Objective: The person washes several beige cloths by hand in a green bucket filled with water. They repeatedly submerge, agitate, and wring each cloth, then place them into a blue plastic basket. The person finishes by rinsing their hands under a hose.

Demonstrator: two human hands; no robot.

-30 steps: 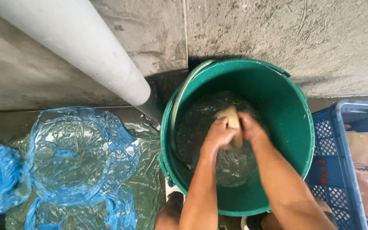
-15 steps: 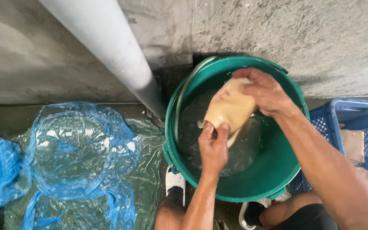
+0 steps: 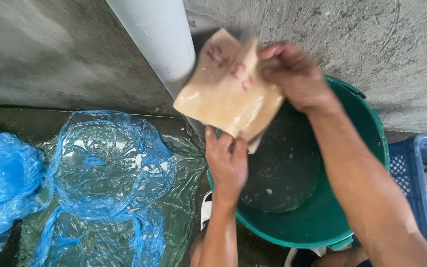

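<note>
A pale beige sealed pouch [image 3: 229, 89] with red markings hangs above the left rim of a green bucket [image 3: 366, 143] holding dark water. My right hand [image 3: 295, 74] grips the pouch's upper right corner. My left hand [image 3: 227, 160] pinches its lower edge from beneath. The pouch is slightly blurred and wet.
A white pipe [image 3: 156, 42] slants down the concrete wall just behind the pouch. Crumpled blue plastic bags [image 3: 107, 163] lie on the wet floor at left. A blue plastic crate [image 3: 421, 173] with more pale pouches stands right of the bucket. My sandalled foot [image 3: 206, 210] is beside the bucket.
The pouch came up out of the bucket's water and moved left and higher, above the rim. Both hands stayed on it, and the view shifted closer.
</note>
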